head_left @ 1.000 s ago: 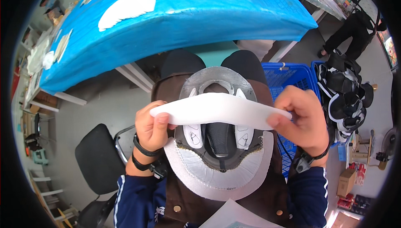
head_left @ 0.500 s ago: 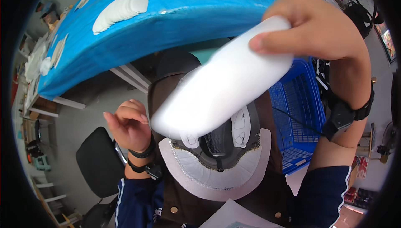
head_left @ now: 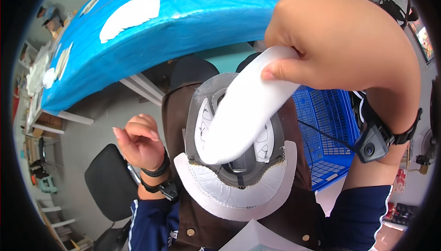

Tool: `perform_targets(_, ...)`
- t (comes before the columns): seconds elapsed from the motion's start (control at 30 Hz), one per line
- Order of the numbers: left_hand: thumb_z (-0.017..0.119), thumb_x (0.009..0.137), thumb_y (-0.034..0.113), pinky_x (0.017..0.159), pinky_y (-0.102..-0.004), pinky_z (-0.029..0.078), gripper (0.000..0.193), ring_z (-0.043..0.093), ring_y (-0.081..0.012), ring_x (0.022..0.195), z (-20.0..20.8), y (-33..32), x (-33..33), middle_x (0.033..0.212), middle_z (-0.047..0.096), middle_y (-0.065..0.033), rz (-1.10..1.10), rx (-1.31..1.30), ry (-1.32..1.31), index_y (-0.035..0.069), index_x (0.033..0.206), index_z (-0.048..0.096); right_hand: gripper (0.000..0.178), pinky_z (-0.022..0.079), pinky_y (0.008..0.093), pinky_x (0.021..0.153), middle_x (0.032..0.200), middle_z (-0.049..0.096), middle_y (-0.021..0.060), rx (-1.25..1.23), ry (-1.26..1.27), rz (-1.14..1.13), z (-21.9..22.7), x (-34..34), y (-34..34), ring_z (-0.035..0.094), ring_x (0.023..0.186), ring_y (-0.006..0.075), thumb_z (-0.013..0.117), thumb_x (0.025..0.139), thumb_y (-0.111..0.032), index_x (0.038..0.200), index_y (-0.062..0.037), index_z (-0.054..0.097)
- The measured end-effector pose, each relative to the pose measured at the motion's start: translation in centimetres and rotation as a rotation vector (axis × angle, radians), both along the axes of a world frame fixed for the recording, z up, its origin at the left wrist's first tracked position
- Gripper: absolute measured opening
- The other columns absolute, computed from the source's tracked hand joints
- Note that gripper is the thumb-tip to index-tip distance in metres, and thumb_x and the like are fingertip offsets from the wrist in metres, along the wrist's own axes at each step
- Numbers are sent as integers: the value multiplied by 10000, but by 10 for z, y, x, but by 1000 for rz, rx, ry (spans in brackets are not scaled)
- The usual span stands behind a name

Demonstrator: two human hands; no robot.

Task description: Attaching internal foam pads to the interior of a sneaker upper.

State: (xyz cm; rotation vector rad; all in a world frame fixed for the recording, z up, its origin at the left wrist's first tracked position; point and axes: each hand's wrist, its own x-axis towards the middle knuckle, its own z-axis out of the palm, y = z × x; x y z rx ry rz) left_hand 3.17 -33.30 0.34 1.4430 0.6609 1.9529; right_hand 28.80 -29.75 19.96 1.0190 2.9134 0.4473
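Note:
My right hand (head_left: 337,37) grips the upper end of a smooth white curved pad (head_left: 250,106), thumb on top. The pad slants down to the left, its lower end over a dark grey, oval, helmet-like lining (head_left: 196,113) on my lap. A white padded collar (head_left: 236,200) with stitched edges curves round the lining's near end. White side inserts (head_left: 202,117) with small black outlines show within it; the pad hides much of its middle. My left hand (head_left: 141,143) is raised left of the lining, fingers loosely curled and apart, holding nothing.
A table under blue sheeting (head_left: 202,25) stretches across the far side, bearing a fanned stack of white pieces (head_left: 131,16). A blue plastic basket (head_left: 328,127) stands to the right, a cable crossing it. A black chair (head_left: 108,182) is at left. A brown apron (head_left: 294,205) covers my lap.
My right hand has brought the white pad lower and tilted it more steeply, so more of the lining's left side shows. My left hand has barely moved.

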Motion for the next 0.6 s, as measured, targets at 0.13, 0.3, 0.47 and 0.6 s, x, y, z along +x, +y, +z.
perform_targets(0.13,173,992,291,473,-275,268,573,308,-136,451,-3,-3,-2,493,405,-47,14,-26,11,54,542,438,163,414,326,485,508,523,100,-247,-142,-89,1,-4,2,512,471,233,648,696,-173,626,-28,618)
perform_targets(0.3,185,989,272,479,-275,277,553,311,-137,453,-4,2,5,491,409,-49,-40,-8,-16,51,549,438,233,445,351,574,587,557,117,267,-64,-32,-14,13,-25,567,609,274,654,705,-196,553,-38,573)
perform_targets(0.47,182,985,262,485,-285,278,552,315,-142,454,0,-1,5,483,406,-47,-4,-33,-13,49,548,443,191,416,376,526,535,516,121,111,178,149,-22,29,-17,534,538,307,626,693,-138,545,-43,553)
perform_targets(0.6,179,986,257,506,-279,336,593,398,-163,475,-7,-2,-1,510,471,-104,-66,-17,-56,-3,566,508,204,381,386,501,509,484,114,214,4,-56,-19,28,-27,521,518,305,649,681,-148,549,-42,535)
